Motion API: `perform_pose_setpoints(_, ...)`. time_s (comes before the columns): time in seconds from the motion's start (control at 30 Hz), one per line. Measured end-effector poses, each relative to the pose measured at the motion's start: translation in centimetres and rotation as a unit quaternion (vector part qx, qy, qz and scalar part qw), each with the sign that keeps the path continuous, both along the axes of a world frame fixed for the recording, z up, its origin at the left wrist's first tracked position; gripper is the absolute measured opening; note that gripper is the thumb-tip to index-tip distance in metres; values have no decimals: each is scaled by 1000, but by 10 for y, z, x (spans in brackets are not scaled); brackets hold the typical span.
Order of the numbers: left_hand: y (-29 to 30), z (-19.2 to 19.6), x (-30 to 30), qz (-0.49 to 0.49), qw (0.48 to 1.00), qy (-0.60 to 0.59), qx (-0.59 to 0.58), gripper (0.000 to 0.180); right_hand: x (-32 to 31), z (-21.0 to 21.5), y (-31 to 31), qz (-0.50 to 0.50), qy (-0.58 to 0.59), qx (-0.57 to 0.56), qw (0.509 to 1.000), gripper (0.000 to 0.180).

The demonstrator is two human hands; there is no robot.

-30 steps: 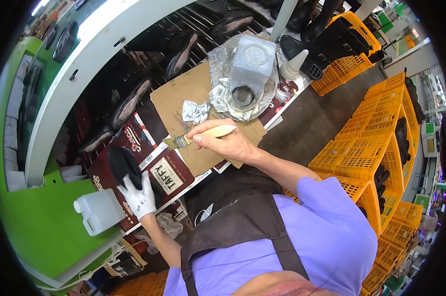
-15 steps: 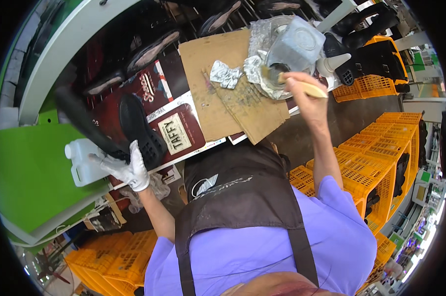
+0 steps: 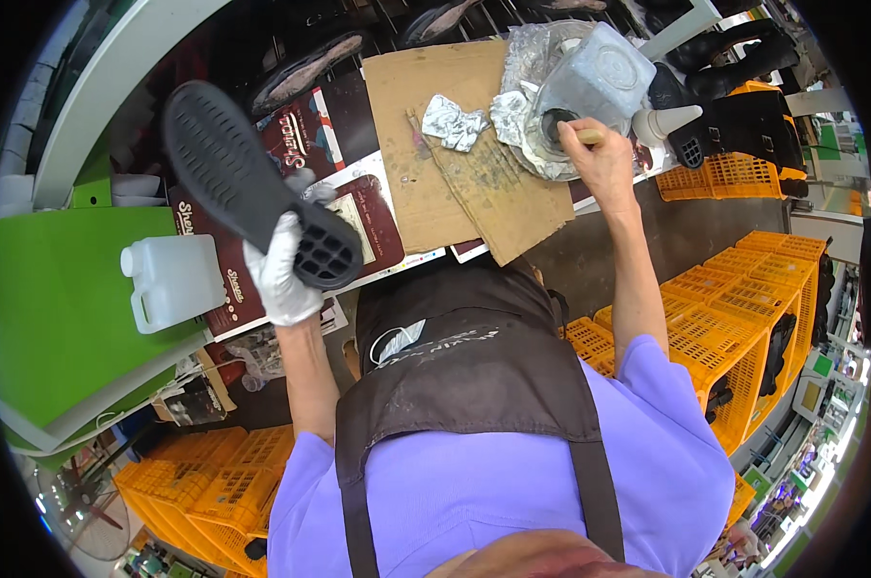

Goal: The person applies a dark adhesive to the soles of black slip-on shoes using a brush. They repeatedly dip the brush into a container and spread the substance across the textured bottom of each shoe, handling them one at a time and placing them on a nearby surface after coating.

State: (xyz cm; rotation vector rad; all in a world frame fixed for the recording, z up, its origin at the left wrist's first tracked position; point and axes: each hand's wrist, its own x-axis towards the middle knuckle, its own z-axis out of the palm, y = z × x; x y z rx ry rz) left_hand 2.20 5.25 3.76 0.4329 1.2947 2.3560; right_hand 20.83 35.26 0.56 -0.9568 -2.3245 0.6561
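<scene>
My left hand [image 3: 286,275], in a white glove, is closed around the heel end of a black shoe sole [image 3: 228,154]. The sole is raised over the table, its grooved face and the open cells at its heel in sight. Some of the gloved fingers are hidden behind it. Bare, my right hand [image 3: 604,169] grips a brush by its pale handle [image 3: 590,138]. The brush's bristles are out of sight at the dark round mouth of a translucent plastic jug [image 3: 609,72], which lies tilted in a plastic-lined round tray [image 3: 524,48].
A stained cardboard sheet [image 3: 435,202] lies mid-table with crumpled foil-like wads [image 3: 453,123]. At left stands a white jug [image 3: 180,279] beside a green surface [image 3: 60,318]. A nozzle bottle [image 3: 666,123] is right of the tray. Orange crates [image 3: 715,318] line the right; dark shoes [image 3: 310,72] sit behind.
Two black soles were by my open left hand; now that hand holds one sole up, and the other is not seen. My right hand has shifted the brush to the jug's mouth.
</scene>
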Motion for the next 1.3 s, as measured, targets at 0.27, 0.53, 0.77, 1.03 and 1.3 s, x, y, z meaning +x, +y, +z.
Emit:
perform_pose_setpoints(0.27, 20, -14, 11, -217, 936, -217, 170, 57, 17, 19, -6, -56, 256, -213, 941, 18)
perform_pose_setpoints(0.53, 35, -33, 29, -307, 900, -274, 145, 68, 24, 10, -17, -77, 145, -222, 961, 20)
perform_pose_setpoints(0.77, 44, -42, 26, -353, 861, -326, 168, 72, 32, 30, -5, -55, 127, -234, 962, 25)
perform_pose_setpoints(1.03, 49, -41, 20, -337, 866, -328, 171, 69, 38, 49, 18, 191, -61, -154, 968, 18)
perform_pose_setpoints(1.3, 48, -34, 21, -260, 903, -320, 123, 62, 46, 63, 39, 237, -67, -278, 929, 16)
